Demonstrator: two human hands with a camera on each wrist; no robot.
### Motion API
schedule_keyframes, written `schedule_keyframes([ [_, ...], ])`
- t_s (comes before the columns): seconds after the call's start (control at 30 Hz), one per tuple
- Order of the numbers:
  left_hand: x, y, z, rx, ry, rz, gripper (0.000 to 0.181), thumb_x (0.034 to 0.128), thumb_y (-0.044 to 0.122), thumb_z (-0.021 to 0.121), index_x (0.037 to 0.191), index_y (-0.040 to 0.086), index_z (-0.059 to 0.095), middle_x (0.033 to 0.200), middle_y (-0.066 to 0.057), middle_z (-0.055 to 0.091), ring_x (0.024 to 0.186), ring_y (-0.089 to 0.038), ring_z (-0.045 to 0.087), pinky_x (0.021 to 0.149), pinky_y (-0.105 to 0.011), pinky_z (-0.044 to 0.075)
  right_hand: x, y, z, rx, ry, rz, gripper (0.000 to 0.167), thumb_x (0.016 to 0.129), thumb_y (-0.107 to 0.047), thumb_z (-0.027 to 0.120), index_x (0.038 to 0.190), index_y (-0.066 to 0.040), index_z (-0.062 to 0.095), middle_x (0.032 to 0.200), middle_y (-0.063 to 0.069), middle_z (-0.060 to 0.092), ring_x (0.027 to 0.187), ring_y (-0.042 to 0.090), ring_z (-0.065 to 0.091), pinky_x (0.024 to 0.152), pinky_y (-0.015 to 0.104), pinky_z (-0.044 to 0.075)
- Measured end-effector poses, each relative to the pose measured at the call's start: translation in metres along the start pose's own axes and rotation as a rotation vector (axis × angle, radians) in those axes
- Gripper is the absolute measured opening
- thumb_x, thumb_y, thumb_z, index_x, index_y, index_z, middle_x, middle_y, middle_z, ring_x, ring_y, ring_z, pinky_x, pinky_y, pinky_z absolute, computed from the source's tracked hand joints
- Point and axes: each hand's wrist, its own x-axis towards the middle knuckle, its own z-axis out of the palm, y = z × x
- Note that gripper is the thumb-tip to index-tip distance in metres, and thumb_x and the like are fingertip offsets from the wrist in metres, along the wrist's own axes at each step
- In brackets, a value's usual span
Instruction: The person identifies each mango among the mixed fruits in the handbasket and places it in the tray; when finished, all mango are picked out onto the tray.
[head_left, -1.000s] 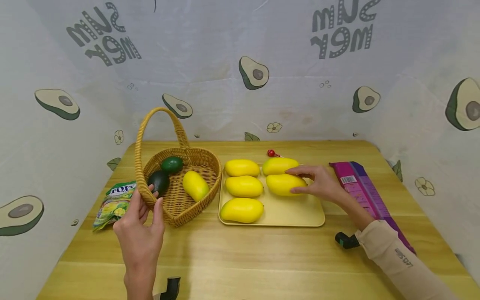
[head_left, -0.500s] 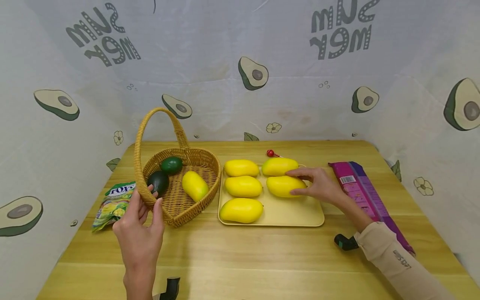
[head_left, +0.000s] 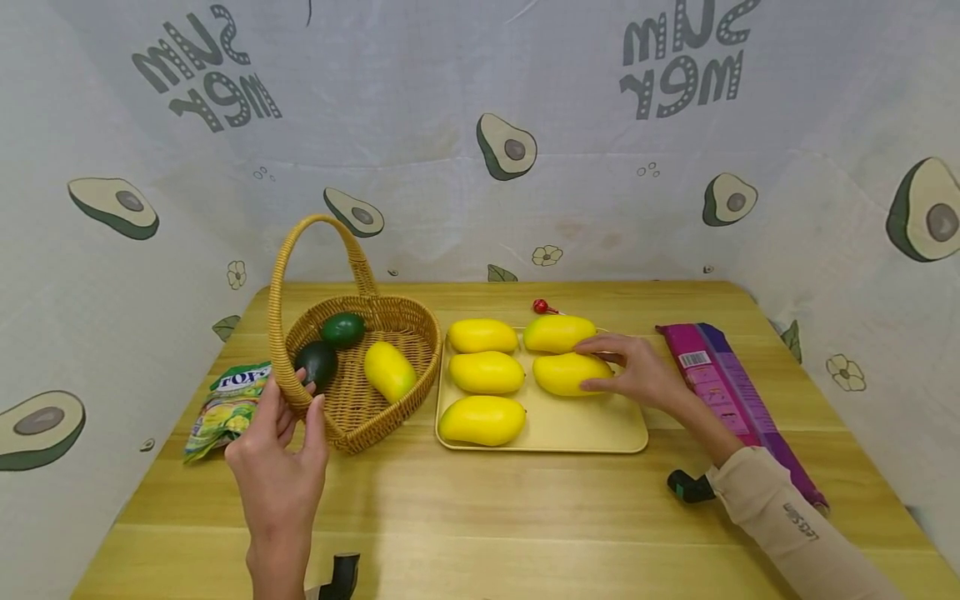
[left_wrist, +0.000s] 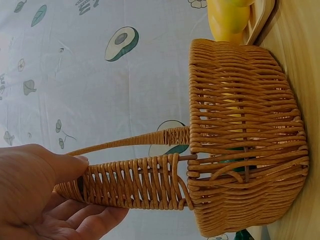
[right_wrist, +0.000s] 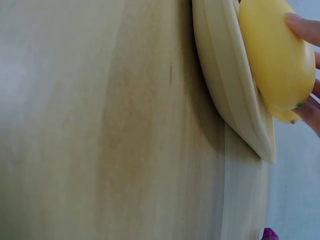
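Observation:
My left hand (head_left: 281, 475) grips the handle of a heart-shaped wicker basket (head_left: 429, 333), with the thumb on one side and fingers on the other, as the left wrist view shows. Inside lie a yellow mango (head_left: 390, 372), a dark avocado (head_left: 318, 365) and a smaller green fruit (head_left: 343, 330). With thumb and fingers, my right hand (head_left: 639, 372) pinches one end of a mango (head_left: 567, 374) on a pale yellow tray (head_left: 581, 429). Several other mangoes lie there, including one (head_left: 484, 421) at the front left. The right wrist view shows the pinched mango (right_wrist: 280, 55) close up.
A green snack bag (head_left: 225, 412) lies left of the basket, partly behind my hand. Behind the tray sits a red lollipop (head_left: 542, 306). A long purple package (head_left: 738, 404) lies at the right, beside my right forearm. Printed cloth (head_left: 420, 125) hangs around the table.
The pinched mango has shifted very slightly toward the near side of the tray, with my right hand still on it. My left hand and the basket have stayed in place.

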Motion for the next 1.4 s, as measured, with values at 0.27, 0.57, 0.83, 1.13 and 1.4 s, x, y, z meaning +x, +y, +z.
schedule_keyframes([
  [0.27,0.0,0.002,0.0,-0.005,0.0,-0.011,0.049,0.0929,-0.011,0.078,0.14,-0.005,0.067,0.123,-0.023,0.077,0.109,-0.039,0.076,0.092,-0.007,0.05,0.0,-0.002,0.0,-0.032,0.008,-0.001,0.052,0.086,-0.009,0.093,0.132,0.004,0.073,0.133,0.023,0.072,0.137,0.049,0.059,0.111,0.054,0.052],
  [0.57,0.0,0.001,0.0,-0.01,-0.004,-0.009,0.047,0.094,-0.009,0.078,0.139,-0.006,0.067,0.122,-0.024,0.077,0.109,-0.039,0.076,0.092,-0.007,0.05,0.002,-0.002,-0.003,0.03,0.037,-0.011,0.052,0.085,-0.005,0.092,0.132,0.007,0.071,0.134,0.026,0.07,0.131,0.049,0.063,0.109,0.057,0.052],
  [0.83,0.0,0.0,0.0,-0.005,-0.003,-0.013,0.046,0.0942,-0.008,0.078,0.139,-0.005,0.067,0.125,-0.023,0.076,0.11,-0.038,0.075,0.092,-0.006,0.05,0.011,-0.014,-0.009,0.054,0.074,-0.043,0.052,0.085,0.0,0.091,0.133,0.007,0.07,0.137,0.026,0.069,0.129,0.046,0.064,0.108,0.058,0.052],
  [1.13,0.0,0.0,-0.001,-0.009,0.003,-0.018,0.046,0.0933,-0.009,0.078,0.138,-0.005,0.068,0.125,-0.022,0.077,0.11,-0.039,0.076,0.093,-0.007,0.05,0.038,-0.064,-0.025,-0.069,-0.169,-0.144,0.063,0.091,-0.018,0.09,0.147,-0.005,0.066,0.153,0.017,0.062,0.142,0.042,0.057,0.118,0.064,0.047],
  [1.4,-0.001,0.0,0.0,-0.014,-0.002,-0.018,0.045,0.0944,-0.009,0.077,0.139,-0.005,0.067,0.125,-0.022,0.077,0.111,-0.039,0.075,0.093,-0.007,0.051,0.074,-0.104,-0.02,-0.119,-0.319,-0.293,0.065,0.095,-0.02,0.086,0.153,-0.004,0.06,0.154,0.016,0.061,0.14,0.038,0.06,0.117,0.061,0.05],
])
